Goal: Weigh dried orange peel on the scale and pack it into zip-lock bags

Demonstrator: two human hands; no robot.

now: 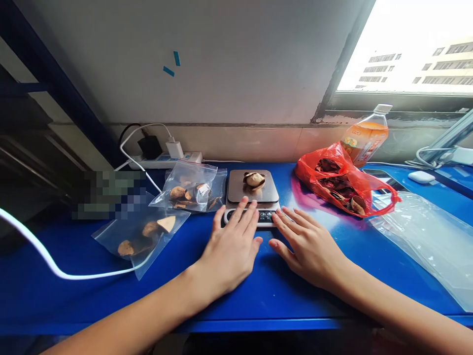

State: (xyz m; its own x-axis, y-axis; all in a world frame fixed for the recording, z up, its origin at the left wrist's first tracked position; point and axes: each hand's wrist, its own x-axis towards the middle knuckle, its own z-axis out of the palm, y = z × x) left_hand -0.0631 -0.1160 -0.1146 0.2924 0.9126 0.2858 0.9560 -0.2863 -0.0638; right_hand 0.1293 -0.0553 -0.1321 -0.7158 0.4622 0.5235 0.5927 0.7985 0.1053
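A small digital kitchen scale (236, 192) with a steel plate stands on the blue table (258, 301). On its plate lies a pale, rounded dried piece with dark curled bits (254, 181); its exact kind I cannot tell. My left hand (233, 244) is open, fingers stretched over the scale's front panel and hiding much of it. Just to the right, my right hand (308, 241) is also open, its fingertips at the panel's right end beside the buttons. Neither hand holds anything.
Clear zip bags (185, 185) with dried brown pieces lie left, near a white cable (48, 261) and power strip (190, 158). To the right are a red plastic bag (308, 165) of dark dried pieces, an orange drink bottle (369, 135) and flat clear bags (432, 236).
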